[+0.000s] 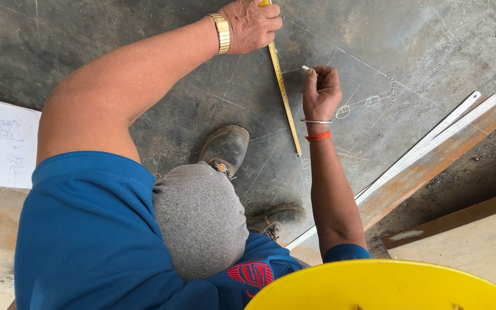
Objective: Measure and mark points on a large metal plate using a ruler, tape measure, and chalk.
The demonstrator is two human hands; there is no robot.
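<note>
Down on the dark steel plate (116, 46), the person is crouching with both arms stretched forward. Their left hand (252, 24), wearing a gold watch (222, 33) at the wrist, is pressing down with fingers curled over the upper end of a yellow tape measure (283, 92), whose blade is running diagonally across the plate toward the boots (225, 149). Their right hand (321, 89), with a metal bangle and an orange thread at the wrist, is pinching a short white chalk (306, 68) between closed fingers, its tip seeming to touch the plate just beside the tape, though the contact is hard to make out. Faint chalk lines are crossing the plate. A long steel ruler (431, 143) is lying well apart to the right, and a sheet of paper (4, 140) is resting at the left.
</note>
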